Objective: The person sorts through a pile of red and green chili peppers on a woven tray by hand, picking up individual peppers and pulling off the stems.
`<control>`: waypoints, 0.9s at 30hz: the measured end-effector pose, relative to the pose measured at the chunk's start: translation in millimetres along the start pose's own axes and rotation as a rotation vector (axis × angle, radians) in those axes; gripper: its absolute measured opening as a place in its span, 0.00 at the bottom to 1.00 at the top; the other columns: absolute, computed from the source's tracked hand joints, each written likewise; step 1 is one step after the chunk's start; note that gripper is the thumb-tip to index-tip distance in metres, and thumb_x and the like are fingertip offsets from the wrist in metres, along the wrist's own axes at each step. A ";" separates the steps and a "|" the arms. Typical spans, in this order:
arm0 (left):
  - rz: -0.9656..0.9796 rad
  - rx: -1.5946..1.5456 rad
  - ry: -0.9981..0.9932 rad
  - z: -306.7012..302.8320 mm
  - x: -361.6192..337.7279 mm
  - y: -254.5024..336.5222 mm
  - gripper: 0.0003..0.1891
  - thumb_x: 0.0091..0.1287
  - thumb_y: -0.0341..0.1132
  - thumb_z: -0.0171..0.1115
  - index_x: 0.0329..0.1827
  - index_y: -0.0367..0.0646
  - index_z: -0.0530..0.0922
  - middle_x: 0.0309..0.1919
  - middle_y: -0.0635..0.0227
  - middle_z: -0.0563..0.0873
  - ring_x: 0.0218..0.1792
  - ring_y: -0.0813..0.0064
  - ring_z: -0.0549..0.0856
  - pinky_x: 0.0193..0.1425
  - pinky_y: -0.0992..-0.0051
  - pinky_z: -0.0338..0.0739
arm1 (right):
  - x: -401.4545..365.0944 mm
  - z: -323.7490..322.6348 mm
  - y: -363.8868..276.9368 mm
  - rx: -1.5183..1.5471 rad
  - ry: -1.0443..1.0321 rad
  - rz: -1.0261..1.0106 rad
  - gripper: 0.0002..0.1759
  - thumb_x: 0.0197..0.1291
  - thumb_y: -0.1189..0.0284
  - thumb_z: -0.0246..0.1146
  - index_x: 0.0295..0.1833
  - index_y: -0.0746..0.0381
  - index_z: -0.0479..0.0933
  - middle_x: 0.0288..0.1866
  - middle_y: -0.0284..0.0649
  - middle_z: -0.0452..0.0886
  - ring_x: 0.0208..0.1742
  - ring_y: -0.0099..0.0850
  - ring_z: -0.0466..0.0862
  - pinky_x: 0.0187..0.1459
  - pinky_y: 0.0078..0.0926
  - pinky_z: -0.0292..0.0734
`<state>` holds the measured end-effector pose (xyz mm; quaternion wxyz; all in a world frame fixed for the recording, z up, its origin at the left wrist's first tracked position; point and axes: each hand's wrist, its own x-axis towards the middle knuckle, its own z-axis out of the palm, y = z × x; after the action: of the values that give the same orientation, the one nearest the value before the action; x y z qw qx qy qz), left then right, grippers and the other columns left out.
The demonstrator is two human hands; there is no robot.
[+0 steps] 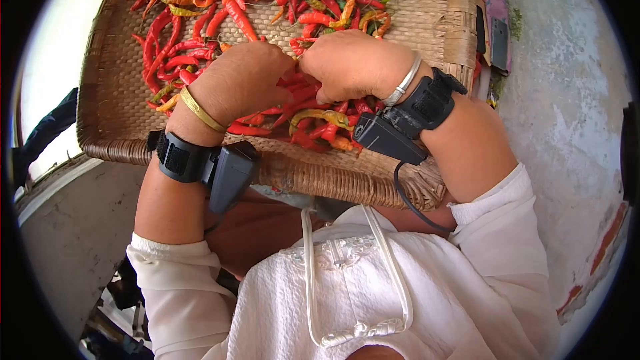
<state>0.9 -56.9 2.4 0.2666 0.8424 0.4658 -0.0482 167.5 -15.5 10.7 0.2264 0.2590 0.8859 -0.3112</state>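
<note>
Red chili peppers (240,19), some with green or yellow parts, lie spread over a large woven basket (113,87). Over the near part of them my left hand (243,77), with a gold bangle at the wrist, is bent inward with its fingers curled. My right hand (353,63), with a silver bangle, meets it from the other side, knuckles up. The fingertips of both are close together above the peppers and partly hidden by the hands themselves. What they hold, if anything, cannot be made out. A yellowish pepper (320,117) lies just below my right hand.
The basket's thick near rim (320,180) crosses in front of my body. Black devices are strapped to both forearms, the right one with a cable (407,193). A phone (499,43) and other small items lie beyond the basket's right edge, beside a worn wall (567,93).
</note>
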 end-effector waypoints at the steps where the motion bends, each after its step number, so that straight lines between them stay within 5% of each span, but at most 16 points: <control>1: 0.004 0.042 -0.053 0.2 1.5 0.2 0.11 0.51 0.35 0.63 0.35 0.39 0.81 0.27 0.56 0.83 0.31 0.56 0.82 0.36 0.64 0.76 | 0.9 2.9 0.5 -0.082 0.039 0.019 0.13 0.45 0.67 0.65 0.35 0.64 0.80 0.31 0.48 0.81 0.38 0.44 0.82 0.40 0.39 0.76; 8: 0.009 -0.208 0.042 -3.6 6.8 8.3 0.09 0.55 0.34 0.61 0.35 0.38 0.80 0.25 0.56 0.82 0.28 0.55 0.81 0.34 0.66 0.74 | 4.2 -1.8 11.3 -0.098 0.293 0.033 0.10 0.47 0.71 0.61 0.35 0.64 0.79 0.30 0.48 0.80 0.36 0.44 0.81 0.39 0.38 0.75; 10: 0.018 -0.219 0.257 -4.0 8.0 2.9 0.08 0.57 0.33 0.60 0.34 0.36 0.79 0.22 0.57 0.81 0.24 0.60 0.80 0.31 0.68 0.73 | 3.1 -11.5 16.7 0.070 0.341 0.014 0.10 0.47 0.70 0.62 0.34 0.65 0.78 0.28 0.47 0.80 0.32 0.41 0.81 0.35 0.35 0.74; 14: -0.051 -0.261 0.289 -17.0 5.0 -4.2 0.07 0.56 0.31 0.62 0.32 0.35 0.78 0.18 0.60 0.77 0.19 0.72 0.75 0.26 0.73 0.69 | 9.2 -11.2 29.3 0.186 0.527 -0.048 0.13 0.54 0.63 0.62 0.34 0.63 0.77 0.26 0.44 0.79 0.28 0.36 0.79 0.32 0.32 0.72; 15: -0.074 -0.229 0.294 -24.1 3.7 -8.8 0.09 0.54 0.34 0.61 0.33 0.37 0.80 0.24 0.56 0.81 0.27 0.58 0.81 0.33 0.67 0.74 | 10.3 -12.1 30.4 0.186 0.526 -0.049 0.13 0.54 0.63 0.62 0.34 0.63 0.77 0.26 0.44 0.79 0.28 0.36 0.79 0.32 0.32 0.72; 18: -0.212 -0.361 0.400 -30.6 3.1 -42.1 0.11 0.59 0.37 0.62 0.34 0.37 0.80 0.20 0.65 0.80 0.23 0.74 0.78 0.29 0.74 0.72 | 16.9 -11.2 37.1 0.262 0.756 0.078 0.22 0.57 0.51 0.56 0.34 0.61 0.80 0.26 0.44 0.81 0.34 0.42 0.82 0.39 0.39 0.75; 21: -0.334 -0.586 0.517 -43.5 3.0 -54.7 0.09 0.65 0.37 0.60 0.37 0.40 0.78 0.22 0.81 0.75 0.25 0.92 0.71 0.27 0.87 0.64 | 19.2 -10.1 35.9 0.286 0.750 0.074 0.21 0.56 0.52 0.58 0.36 0.61 0.80 0.28 0.44 0.82 0.35 0.41 0.82 0.41 0.39 0.75; 25: -0.207 -0.632 0.666 -31.6 14.3 -90.8 0.10 0.65 0.38 0.61 0.39 0.41 0.79 0.24 0.81 0.77 0.25 0.93 0.70 0.27 0.89 0.63 | 17.5 -5.4 30.4 0.142 0.863 0.022 0.20 0.55 0.54 0.60 0.38 0.61 0.80 0.30 0.44 0.82 0.37 0.41 0.82 0.43 0.38 0.76; 27: -0.203 -0.661 0.656 -32.3 19.6 -83.5 0.11 0.64 0.40 0.62 0.41 0.41 0.79 0.27 0.79 0.80 0.26 0.93 0.71 0.27 0.88 0.64 | 12.1 -13.3 30.1 0.328 0.642 0.011 0.21 0.52 0.56 0.63 0.46 0.60 0.78 0.33 0.45 0.83 0.41 0.41 0.83 0.45 0.37 0.76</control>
<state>-61.2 9.3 -10.3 0.3529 0.6334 0.5958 0.3454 173.0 17.5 0.2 -0.1061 0.3811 0.8487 -0.3509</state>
